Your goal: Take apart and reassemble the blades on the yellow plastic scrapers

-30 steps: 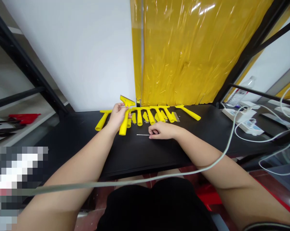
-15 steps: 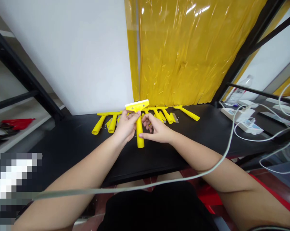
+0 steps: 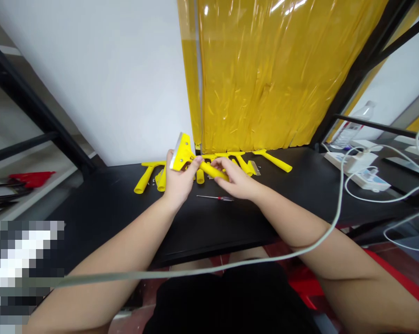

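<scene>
Between my hands is a yellow scraper point(image 3: 182, 155) with a metal blade along its head and two screws in it, tilted with the head up and to the left. My left hand point(image 3: 181, 183) is closed around the neck below the head. The fingers of my right hand point(image 3: 235, 178) are closed on the lower handle. Under the hands a screwdriver point(image 3: 216, 198) with a thin shaft lies on the black tabletop point(image 3: 202, 227). Behind them rest several more yellow scraper handles point(image 3: 145, 178), partly hidden by my hands. Loose metal blades point(image 3: 254, 168) and small screws point(image 3: 153, 182) lie among these.
A white cable point(image 3: 230, 265) runs across in front of my forearms. To the right stand a power strip point(image 3: 358, 171) and a plastic bottle point(image 3: 355, 123). A white panel point(image 3: 125, 83) and a yellow-wrapped sheet point(image 3: 258, 83) rise behind the table, between black posts.
The scraper has turned from upright to a leftward tilt, its blade now facing left. My right hand has moved slightly right with the handle's end, and the screwdriver has come into view.
</scene>
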The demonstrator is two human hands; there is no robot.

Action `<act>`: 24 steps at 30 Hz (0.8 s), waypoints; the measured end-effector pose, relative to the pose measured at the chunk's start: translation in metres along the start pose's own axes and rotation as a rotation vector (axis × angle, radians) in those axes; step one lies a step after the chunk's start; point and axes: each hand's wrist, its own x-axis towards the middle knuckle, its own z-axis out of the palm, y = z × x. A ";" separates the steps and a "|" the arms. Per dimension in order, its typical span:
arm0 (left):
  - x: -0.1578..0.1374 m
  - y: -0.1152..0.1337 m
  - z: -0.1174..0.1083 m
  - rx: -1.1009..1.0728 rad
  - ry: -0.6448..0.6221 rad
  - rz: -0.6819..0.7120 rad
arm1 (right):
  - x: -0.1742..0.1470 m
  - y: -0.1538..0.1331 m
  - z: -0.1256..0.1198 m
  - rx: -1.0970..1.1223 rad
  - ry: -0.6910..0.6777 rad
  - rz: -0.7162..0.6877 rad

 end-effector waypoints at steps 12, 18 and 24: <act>-0.001 0.005 -0.016 0.360 -0.344 0.080 | -0.002 0.058 -0.059 -0.170 0.221 0.558; 0.003 0.006 -0.023 0.461 -0.401 0.075 | -0.007 0.080 -0.093 0.196 0.467 0.860; 0.004 0.004 -0.026 0.498 -0.432 0.077 | -0.008 0.072 -0.097 0.428 0.423 0.856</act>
